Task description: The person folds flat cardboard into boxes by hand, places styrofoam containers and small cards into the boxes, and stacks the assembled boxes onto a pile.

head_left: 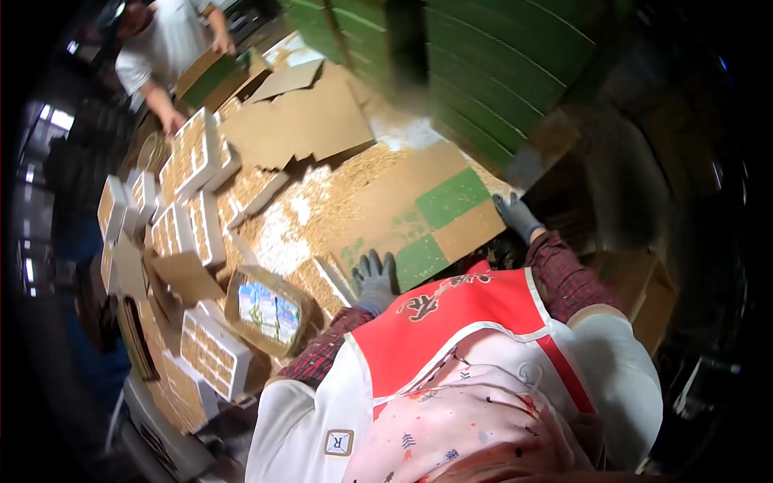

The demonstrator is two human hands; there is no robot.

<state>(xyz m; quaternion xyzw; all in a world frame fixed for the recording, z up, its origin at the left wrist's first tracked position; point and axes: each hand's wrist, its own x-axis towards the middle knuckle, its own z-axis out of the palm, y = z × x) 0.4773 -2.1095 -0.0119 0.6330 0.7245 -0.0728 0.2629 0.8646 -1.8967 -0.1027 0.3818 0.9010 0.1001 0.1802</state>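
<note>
Brown cardboard with green printed patches made up the flat sheet (386, 205) on the debris-strewn work surface (278, 233), straight ahead of the person. Their gloved left hand (374, 282) was at its near left corner, fingers spread and open, with no grip visible. The gloved right hand (518, 216) was at the right end, fingers extended; whether they pinched the edge could not be told.

Beyond the sheet, to the far left, lay a larger torn cardboard piece (298, 121). Tall green panels (507, 72) stood close at the far right, closing off that side. White trays (213, 350) with tan compartments crowded the left, some stacked and tilted, beside an open cardboard box (185, 278). Nearer the left hand, a carton (282, 346) held brightly printed packets (268, 312), their lettering too small to read. At the far left, a co-worker (173, 44) in a white shirt had hands at another box (213, 78).

The red apron (459, 322) bore dark Chinese-style characters, partly folded; a square patch (339, 442) on the white clothing showed an upside-down "R".
</note>
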